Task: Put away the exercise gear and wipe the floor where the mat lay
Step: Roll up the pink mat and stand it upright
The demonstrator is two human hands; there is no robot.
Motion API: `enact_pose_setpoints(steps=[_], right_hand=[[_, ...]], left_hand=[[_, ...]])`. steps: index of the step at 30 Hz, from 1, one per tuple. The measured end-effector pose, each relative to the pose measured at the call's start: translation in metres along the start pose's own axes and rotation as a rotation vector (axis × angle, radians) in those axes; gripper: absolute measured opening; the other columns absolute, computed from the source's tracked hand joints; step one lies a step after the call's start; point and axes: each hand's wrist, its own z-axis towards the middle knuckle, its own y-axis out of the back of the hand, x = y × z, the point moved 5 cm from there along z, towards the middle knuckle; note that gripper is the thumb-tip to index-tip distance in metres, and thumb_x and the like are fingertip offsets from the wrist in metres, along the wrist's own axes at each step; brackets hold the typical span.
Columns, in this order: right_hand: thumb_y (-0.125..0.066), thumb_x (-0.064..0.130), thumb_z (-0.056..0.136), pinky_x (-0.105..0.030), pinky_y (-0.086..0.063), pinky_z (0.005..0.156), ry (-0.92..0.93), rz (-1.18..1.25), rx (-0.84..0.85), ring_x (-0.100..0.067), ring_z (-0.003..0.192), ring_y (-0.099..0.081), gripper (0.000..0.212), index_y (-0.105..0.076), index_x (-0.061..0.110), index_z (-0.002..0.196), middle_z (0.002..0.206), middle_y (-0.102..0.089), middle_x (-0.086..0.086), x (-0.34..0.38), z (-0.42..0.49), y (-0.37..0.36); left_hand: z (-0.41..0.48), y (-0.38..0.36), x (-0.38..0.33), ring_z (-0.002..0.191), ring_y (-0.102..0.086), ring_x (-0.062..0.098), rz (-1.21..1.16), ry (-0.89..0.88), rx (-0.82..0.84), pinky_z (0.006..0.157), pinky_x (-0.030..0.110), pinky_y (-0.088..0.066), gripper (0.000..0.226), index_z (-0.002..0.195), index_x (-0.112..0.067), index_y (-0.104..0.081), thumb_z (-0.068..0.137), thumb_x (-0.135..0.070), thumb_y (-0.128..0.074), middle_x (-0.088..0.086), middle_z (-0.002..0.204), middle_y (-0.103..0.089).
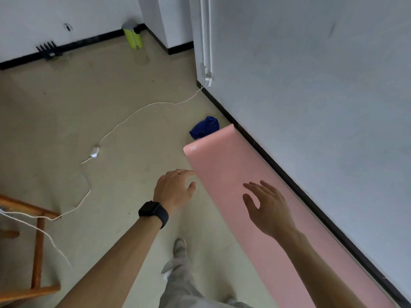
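At the left edge of the floor a wooden frame (37, 241) is standing, and a white cable (124, 121) is looping from it across the open floor to the wall corner. That is the one thing I am minding on that side.

My left hand (175, 190) is hovering right at the left long edge of the pink mat (233, 170). Its fingers are spread and holding nothing, and I cannot tell whether the fingertips are touching the mat. A blue cloth (204, 127) is lying crumpled just beyond the mat's far end, against it.

The mat itself is lying flat and unrolled along the wall, with its far right corner curling up a little. My right hand (266, 210) is hovering over the middle of it, fingers loosely curved, gripping nothing.

I am judging this as the start of the rolling. I should be taking the far short end with one hand near each corner and turning it over tightly and squarely, so the roll is not skewing into a cone.

The black skirting (311, 196) is running just beside the mat's right long edge, so there is no room that way. Any swinging or carrying has to go left, over the floor and clear of the cable, with my own shoe (180, 247) standing just beside the mat's left edge.
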Motion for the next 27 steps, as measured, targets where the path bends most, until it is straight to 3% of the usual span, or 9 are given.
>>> enact_pose_setpoints(steps=[6, 15, 21, 27], right_hand=[[-0.041, 0.046, 0.102, -0.041, -0.027, 0.120, -0.080, 0.020, 0.008, -0.017, 0.146, -0.032, 0.042, -0.051, 0.035, 0.141, 0.146, -0.052, 0.013, 0.001, 0.117, -0.034], [-0.034, 0.047, 0.103, -0.042, -0.026, 0.120, -0.322, 0.007, 0.079, -0.019, 0.147, -0.031, 0.046, -0.049, 0.032, 0.144, 0.149, -0.048, 0.010, -0.018, 0.381, -0.133], [-0.034, 0.046, 0.104, -0.041, -0.022, 0.122, -0.434, 0.020, 0.199, -0.018, 0.148, -0.027, 0.047, -0.043, 0.032, 0.148, 0.153, -0.043, 0.008, -0.065, 0.520, -0.234], [-0.029, 0.047, 0.104, -0.039, -0.017, 0.124, -0.415, -0.007, 0.280, -0.017, 0.150, -0.022, 0.051, -0.034, 0.031, 0.152, 0.158, -0.035, 0.008, -0.151, 0.615, -0.394]], left_hand=[[0.146, -0.023, 0.028, 0.129, -0.050, 0.024, 0.029, -0.064, 0.108, 0.105, 0.039, -0.041, 0.045, 0.141, -0.028, -0.051, 0.097, -0.036, -0.048, -0.002, 0.142, -0.056], [0.459, -0.085, 0.076, 0.124, -0.055, 0.024, 0.063, -0.289, 0.267, 0.101, 0.042, -0.045, 0.043, 0.136, -0.026, -0.057, 0.095, -0.036, -0.052, -0.002, 0.134, -0.062], [0.618, -0.171, 0.116, 0.125, -0.054, 0.021, 0.134, -0.356, 0.347, 0.102, 0.042, -0.044, 0.043, 0.135, -0.027, -0.057, 0.093, -0.037, -0.052, -0.003, 0.132, -0.063], [0.731, -0.318, 0.177, 0.129, -0.050, 0.025, 0.266, -0.341, 0.358, 0.103, 0.041, -0.042, 0.050, 0.143, -0.027, -0.049, 0.095, -0.038, -0.051, 0.003, 0.147, -0.050]])
